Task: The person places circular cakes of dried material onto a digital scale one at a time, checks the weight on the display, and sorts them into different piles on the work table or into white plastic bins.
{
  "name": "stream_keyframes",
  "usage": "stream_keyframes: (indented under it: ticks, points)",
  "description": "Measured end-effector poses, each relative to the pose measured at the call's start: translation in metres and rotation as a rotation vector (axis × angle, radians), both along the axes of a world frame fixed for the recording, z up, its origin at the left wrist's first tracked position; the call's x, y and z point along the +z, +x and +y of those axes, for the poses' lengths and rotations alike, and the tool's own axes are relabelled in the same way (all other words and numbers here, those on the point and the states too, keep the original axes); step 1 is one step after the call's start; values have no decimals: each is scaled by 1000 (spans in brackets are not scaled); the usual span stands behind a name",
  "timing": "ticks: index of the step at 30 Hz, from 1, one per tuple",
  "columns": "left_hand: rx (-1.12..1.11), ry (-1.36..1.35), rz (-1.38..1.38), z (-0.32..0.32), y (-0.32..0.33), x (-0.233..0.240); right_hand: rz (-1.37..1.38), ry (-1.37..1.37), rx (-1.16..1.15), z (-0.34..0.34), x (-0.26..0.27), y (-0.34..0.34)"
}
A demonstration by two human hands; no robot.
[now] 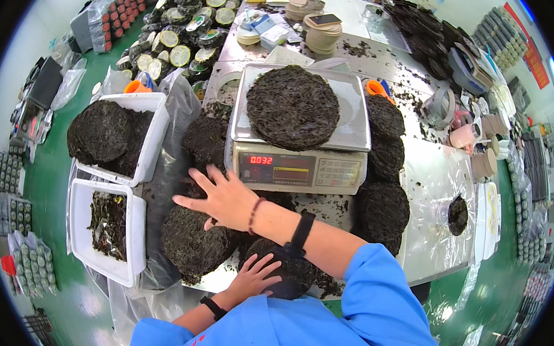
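Note:
A round dark disc of dried seaweed [293,107] lies on the metal pan of a digital scale [298,168], whose red display is lit. My right hand [223,196] reaches across to the left with fingers spread, over the dark discs left of the scale's front. Below, my left hand [256,276] rests with spread fingers at the edge of a seaweed disc [290,269] near my body. Another disc [196,242] lies just under my right hand. More seaweed discs [381,210] are stacked along the scale's right side.
At left, a white plastic tub [158,137] holds seaweed discs; a second white tub [136,240] holds loose scraps. Wrapped round packs [179,55] are heaped behind. A phone [325,20] lies on stacked round boards. Dark sheets [423,39] are piled back right. Plastic film [435,230] covers the right side.

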State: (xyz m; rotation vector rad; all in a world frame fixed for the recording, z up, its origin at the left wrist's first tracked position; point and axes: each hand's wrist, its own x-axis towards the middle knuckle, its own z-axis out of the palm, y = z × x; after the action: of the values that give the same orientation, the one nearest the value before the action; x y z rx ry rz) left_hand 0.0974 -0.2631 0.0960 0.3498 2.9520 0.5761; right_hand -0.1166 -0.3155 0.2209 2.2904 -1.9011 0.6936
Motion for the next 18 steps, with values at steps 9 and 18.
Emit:
stream_keyframes:
  ticks: [9,18]
  points:
    - [10,71,-94,1,-16,16,416,-137,-689,83,-42,-153]
    - [883,323,-52,10,2,10,316,-142,-1315,299,-96,-190]
